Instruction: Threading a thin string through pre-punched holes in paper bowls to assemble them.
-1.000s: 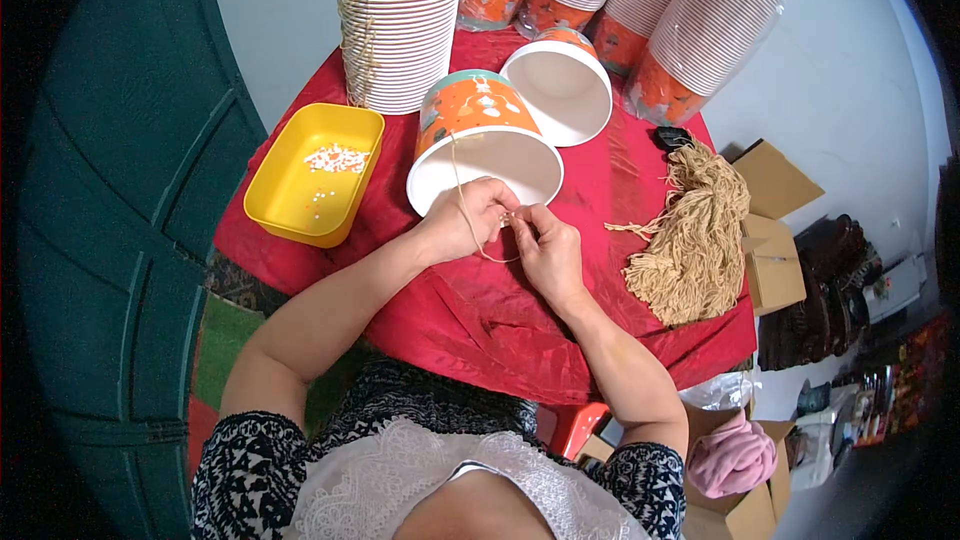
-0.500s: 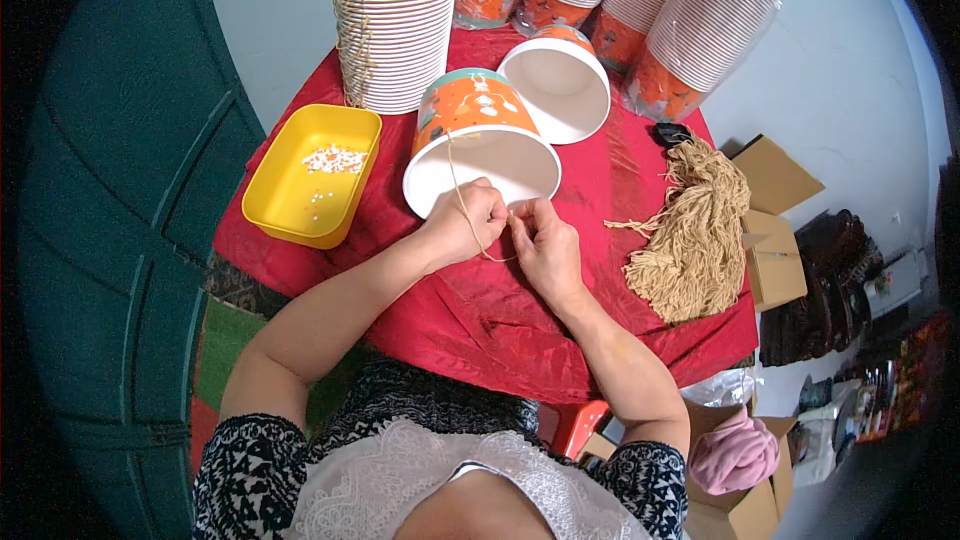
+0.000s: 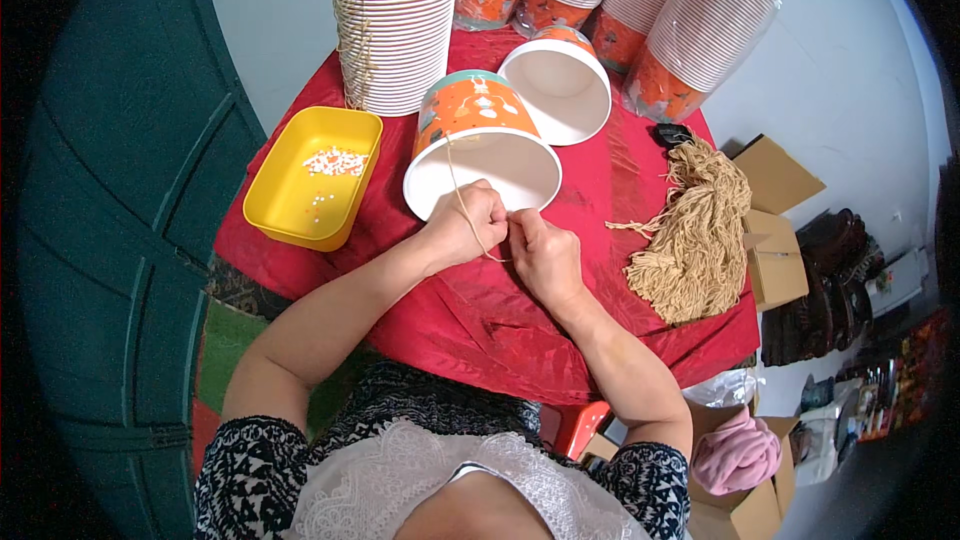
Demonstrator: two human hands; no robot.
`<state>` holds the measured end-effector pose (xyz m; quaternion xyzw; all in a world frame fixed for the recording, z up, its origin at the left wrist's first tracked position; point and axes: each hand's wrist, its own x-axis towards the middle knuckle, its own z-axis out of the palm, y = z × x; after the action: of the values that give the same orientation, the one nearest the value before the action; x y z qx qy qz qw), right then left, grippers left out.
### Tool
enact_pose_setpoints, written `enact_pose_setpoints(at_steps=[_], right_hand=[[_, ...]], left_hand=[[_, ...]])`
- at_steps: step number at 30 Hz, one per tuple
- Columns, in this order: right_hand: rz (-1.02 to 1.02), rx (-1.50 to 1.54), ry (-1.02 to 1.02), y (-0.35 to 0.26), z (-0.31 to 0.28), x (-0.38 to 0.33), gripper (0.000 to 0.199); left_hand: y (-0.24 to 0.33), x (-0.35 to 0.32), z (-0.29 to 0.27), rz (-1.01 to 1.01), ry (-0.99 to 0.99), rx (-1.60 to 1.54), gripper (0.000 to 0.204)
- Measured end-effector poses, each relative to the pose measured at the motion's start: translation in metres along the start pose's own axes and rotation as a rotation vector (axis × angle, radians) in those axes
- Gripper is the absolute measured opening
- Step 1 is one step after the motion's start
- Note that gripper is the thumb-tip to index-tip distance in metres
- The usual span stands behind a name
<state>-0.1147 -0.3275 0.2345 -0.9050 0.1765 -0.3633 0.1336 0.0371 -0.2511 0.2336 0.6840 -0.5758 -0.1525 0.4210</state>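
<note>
A thin tan string [image 3: 457,178] hangs from the rim of an orange printed paper bucket [image 3: 478,112] lying on its side, its white mouth facing me. The string runs across my left wrist and loops back toward my fingers. My left hand [image 3: 468,220] is closed in a pinch in front of the bucket's mouth. Close beside it, my right hand [image 3: 546,252] is closed too, its fingertips nearly meeting the left ones. Both pinch the string's end region; any small piece between the fingers is hidden.
A yellow tub [image 3: 290,190] with small white and orange beads stands at left. Behind it rises a tall stack of buckets [image 3: 395,35]. Another tipped bucket [image 3: 562,90] lies behind. Wrapped stacks [image 3: 705,25] line the back. A tan string bundle [image 3: 690,240] lies right on the red cloth [image 3: 460,320].
My right hand's fingers have curled in closer and turned slightly, its thumb and forefinger now more folded. My left hand stays nearly in place. The buckets and tub have not moved.
</note>
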Motion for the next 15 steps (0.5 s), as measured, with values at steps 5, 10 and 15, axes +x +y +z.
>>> enact_pose_setpoints(at_steps=[5,10,15], right_hand=[[-0.076,-0.038,-0.040,-0.0026,-0.0032,0.0000,0.008],[-0.102,-0.074,-0.076,-0.0038,-0.0053,-0.0001,0.009],[-0.082,-0.084,-0.121,-0.0021,-0.0050,0.0005,0.007]], left_hand=[[-0.0039,-0.0001,-0.0004,-0.034,0.000,-0.046,0.005],[-0.0056,0.0015,-0.0006,-0.029,0.018,-0.084,0.009],[-0.0052,0.0015,-0.0015,-0.034,-0.023,-0.075,0.004]])
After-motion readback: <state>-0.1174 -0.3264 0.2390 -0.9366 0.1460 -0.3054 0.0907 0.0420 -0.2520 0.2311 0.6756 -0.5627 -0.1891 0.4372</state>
